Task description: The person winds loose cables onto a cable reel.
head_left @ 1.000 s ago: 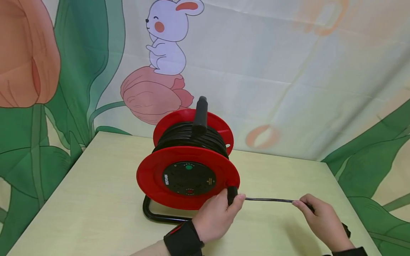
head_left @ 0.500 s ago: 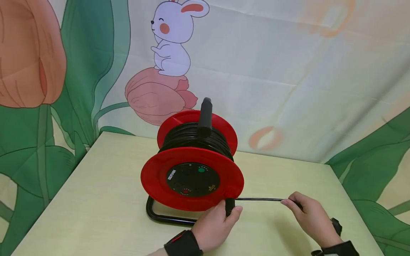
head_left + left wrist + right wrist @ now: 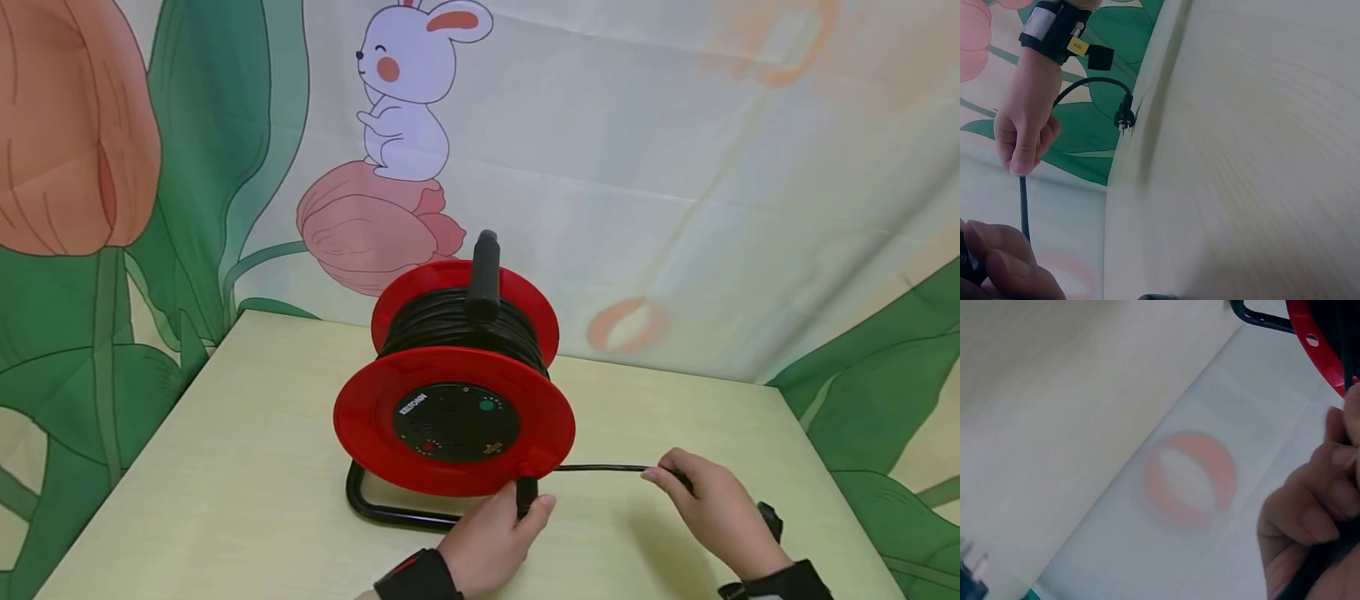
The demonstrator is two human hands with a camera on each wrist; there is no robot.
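A red cable reel [image 3: 360, 433] with black cable [image 3: 465, 325] wound on its drum stands on a black tube frame [image 3: 397, 517]. My left hand [image 3: 487, 542] grips the black crank knob [image 3: 527, 496] low on the reel's front disc. To the right, my right hand [image 3: 708, 508] holds the loose length of cable [image 3: 603, 467], which runs taut and nearly level to the reel. The cable's tail comes out of that hand and ends in a two-pin plug [image 3: 1124, 115], seen hanging in the left wrist view. In the right wrist view the fingers [image 3: 1316, 525] curl round the cable.
The reel stands on a pale wooden table [image 3: 225, 450]. Above the drum rises a black carrying handle [image 3: 485, 279]. Close behind the table hangs a printed cloth [image 3: 600, 167] with a rabbit and flowers. The table's right edge lies beyond my right hand.
The reel's front disc has turned clockwise, its label tilting up. My left hand has carried the crank knob down and slightly left. My right hand has moved left with the cable, shortening the free span.
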